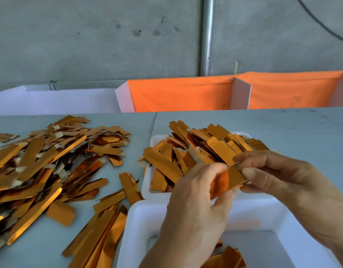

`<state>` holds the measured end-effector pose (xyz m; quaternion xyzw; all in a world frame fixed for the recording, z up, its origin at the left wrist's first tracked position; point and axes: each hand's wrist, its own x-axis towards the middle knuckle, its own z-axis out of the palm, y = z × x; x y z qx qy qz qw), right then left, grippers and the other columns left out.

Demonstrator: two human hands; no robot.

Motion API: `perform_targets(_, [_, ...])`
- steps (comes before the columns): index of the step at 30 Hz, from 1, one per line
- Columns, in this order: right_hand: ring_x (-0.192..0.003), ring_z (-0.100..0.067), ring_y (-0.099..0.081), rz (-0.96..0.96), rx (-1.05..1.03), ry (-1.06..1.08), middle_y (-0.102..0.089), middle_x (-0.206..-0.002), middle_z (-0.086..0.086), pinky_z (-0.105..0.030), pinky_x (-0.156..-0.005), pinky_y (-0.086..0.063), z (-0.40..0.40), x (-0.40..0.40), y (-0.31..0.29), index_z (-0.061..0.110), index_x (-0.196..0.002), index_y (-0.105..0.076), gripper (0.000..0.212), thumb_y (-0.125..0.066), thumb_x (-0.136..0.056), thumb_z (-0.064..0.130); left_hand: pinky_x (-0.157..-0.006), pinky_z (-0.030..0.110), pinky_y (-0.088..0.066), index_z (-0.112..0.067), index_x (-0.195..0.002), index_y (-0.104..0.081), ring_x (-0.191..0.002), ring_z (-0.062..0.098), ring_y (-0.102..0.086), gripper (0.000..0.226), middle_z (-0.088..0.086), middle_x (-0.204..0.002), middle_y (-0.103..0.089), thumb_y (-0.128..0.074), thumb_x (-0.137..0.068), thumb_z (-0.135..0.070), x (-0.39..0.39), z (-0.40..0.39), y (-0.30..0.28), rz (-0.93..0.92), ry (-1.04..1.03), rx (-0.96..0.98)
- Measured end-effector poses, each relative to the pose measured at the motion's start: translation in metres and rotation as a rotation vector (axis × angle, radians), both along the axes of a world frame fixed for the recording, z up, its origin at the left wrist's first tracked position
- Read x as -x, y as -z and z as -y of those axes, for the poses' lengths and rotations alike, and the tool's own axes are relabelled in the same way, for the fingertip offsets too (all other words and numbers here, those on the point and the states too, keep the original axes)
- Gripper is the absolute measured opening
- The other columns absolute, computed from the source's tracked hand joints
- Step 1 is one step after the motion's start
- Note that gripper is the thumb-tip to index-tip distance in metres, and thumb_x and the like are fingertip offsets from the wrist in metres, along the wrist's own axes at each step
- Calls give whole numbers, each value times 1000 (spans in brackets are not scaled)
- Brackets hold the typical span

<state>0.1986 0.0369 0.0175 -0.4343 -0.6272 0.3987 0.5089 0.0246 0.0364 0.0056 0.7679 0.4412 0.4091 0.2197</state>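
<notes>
Strip point(233, 176): I see one gold foil strip held in the air between both hands. It sits just above the near edge of the far tray point(147, 187), tilted with its upper end away from me.
Left hand point(195, 202): it comes up from the bottom of my view with the fingers curled. Thumb and fingertips pinch the strip's lower left side.
Right hand point(279, 175): it reaches in from the right, with thumb and forefinger closed on the strip's right edge. The other fingers curl below it.
Far tray: white foam, heaped with gold strips that overhang its rim.
Near tray point(141, 215): white foam, right under the wrists. A few strips lie in its bottom point(229, 255).
Pile point(41, 161): a big loose heap of the same strips on the table point(282, 128), left of the trays.
Loose strips point(101, 240): several lie just beside the near tray's left wall.
Back: an orange cloth point(186, 95) runs along the table's far edge. A metal pipe point(208, 35) stands against the grey wall.
</notes>
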Motion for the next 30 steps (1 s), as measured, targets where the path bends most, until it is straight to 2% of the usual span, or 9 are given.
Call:
perform_targets(3, [-95,-10,-68,38,9,-14,-70,-106,10,-21,-71,-57,-1,0,4,22,-80,-78,21,-68,-63,30,-76,1,-38,-40,-116,-55,-98,-7,-47,33,-27,-98,-52,-66,-84,-39,0,-1,2,-8,-4,9])
perform_targets(6, [-94,-13,-69,-44,61,-38,-71,-105,8,-21,-69,-57,0,1,5,19,-79,-78,19,-68,-65,27,-79,0,-36,-39,-123,-53,-100,-9,-45,41,-28,-103,-52,-65,-84,-40,0,-2,4,-25,-3,9])
perform_targets(8, [-94,-16,-69,-51,80,-58,-72,-106,5,-22,-70,-57,0,1,3,19,-82,-77,27,-75,-67,42,-80,2,-38,-38,-125,-53,-101,-7,-48,43,-28,-104,-55,-66,-84,-40,1,-3,4,-21,12,24])
perform_targets(10, [-94,-16,-69,-27,82,-75,-71,-107,3,-22,-71,-56,1,3,1,19,-86,-77,51,-79,-57,61,-78,3,-40,-39,-122,-55,-99,-6,-51,41,-26,-102,-58,-68,-83,-38,2,-4,3,11,39,60])
perform_targets(12, [-95,-17,-69,-35,82,-84,-71,-107,1,-21,-71,-56,2,2,-2,19,-90,-76,59,-78,-53,66,-78,3,-40,-46,-119,-52,-97,-8,-53,41,-27,-101,-59,-68,-82,-38,3,-4,2,69,81,92])
perform_targets(15, [-98,-20,-68,-91,73,-101,-71,-108,-5,-24,-71,-56,3,-1,-4,17,-96,-74,62,-79,-55,64,-81,7,-43,-61,-112,-39,-98,-5,-55,43,-24,-102,-60,-62,-82,-41,5,-5,1,111,136,129])
perform_targets(19, [-89,-22,-70,-184,75,-68,-72,-99,-11,-26,-66,-57,1,-2,-2,20,-98,-71,68,-86,-45,59,-83,17,-47,-51,-119,-53,-97,3,-58,35,-14,-97,-63,-60,-89,-35,7,-6,3,127,210,198])
perform_targets(25, [-89,-26,-71,-141,124,-49,-73,-96,-13,-25,-72,-57,2,-1,-3,14,-92,-73,74,-87,-37,61,-86,19,-49,-49,-116,-56,-101,2,-59,32,-17,-102,-64,-62,-88,-35,9,-7,5,131,212,216])
perform_targets(30, [-89,-26,-70,-174,163,-126,-71,-97,-17,-26,-72,-57,4,-4,-6,12,-91,-73,68,-91,-40,53,-87,16,-48,-71,-93,-53,-105,-6,-56,32,-27,-106,-62,-59,-77,-44,9,-6,3,148,196,204])
